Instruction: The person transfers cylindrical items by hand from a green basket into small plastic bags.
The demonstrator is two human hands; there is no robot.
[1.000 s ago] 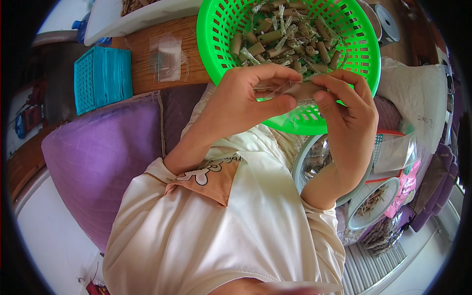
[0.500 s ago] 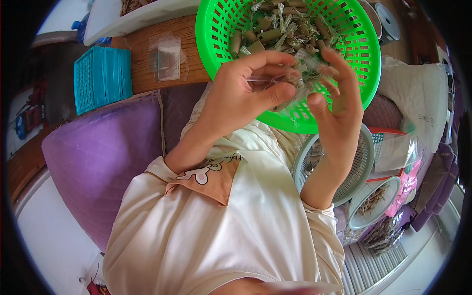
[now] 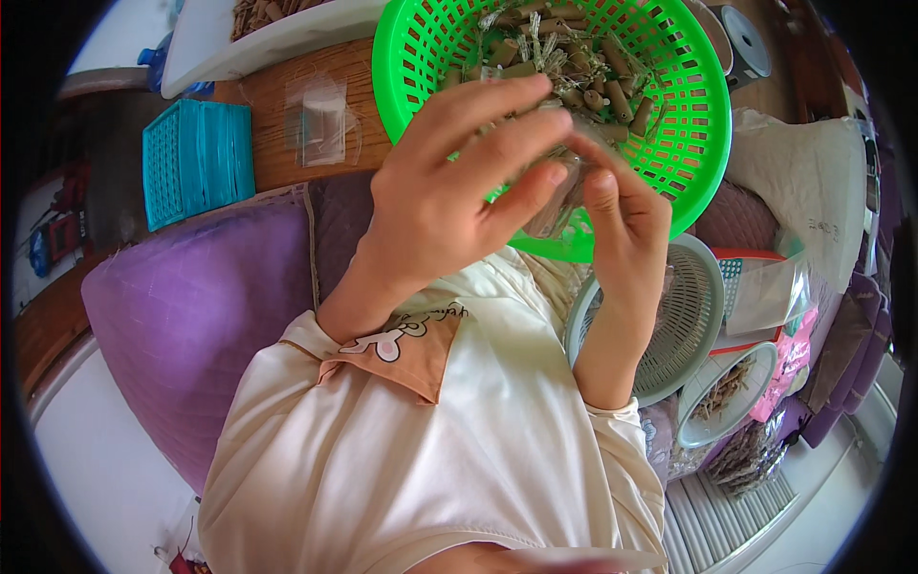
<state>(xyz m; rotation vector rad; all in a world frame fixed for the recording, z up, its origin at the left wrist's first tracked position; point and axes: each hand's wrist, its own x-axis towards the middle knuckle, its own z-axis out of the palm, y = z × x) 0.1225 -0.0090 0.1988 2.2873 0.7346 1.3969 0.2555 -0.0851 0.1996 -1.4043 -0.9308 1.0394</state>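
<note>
My left hand (image 3: 449,187) and my right hand (image 3: 622,215) meet over the near rim of a round green plastic basket (image 3: 708,124). Between their fingertips they pinch a small clear plastic bag (image 3: 559,196) with something brownish inside. The basket holds several short brown stick-like pieces (image 3: 583,72) mixed with pale dried stems. My left fingers stretch across the bag from the left, and my right thumb and forefinger grip it from the right. Cream sleeves cover both forearms.
A purple quilted cushion (image 3: 201,316) lies at the left. On the wooden table (image 3: 277,105) sit a teal mesh box (image 3: 196,158), small clear bags (image 3: 325,120) and a white tray (image 3: 268,43). A grey basket (image 3: 684,325) and bowls of sticks (image 3: 727,392) sit at the right.
Both hands have lifted slightly and closed together on the small bag. The right hand, spread half a second ago, now pinches it.
</note>
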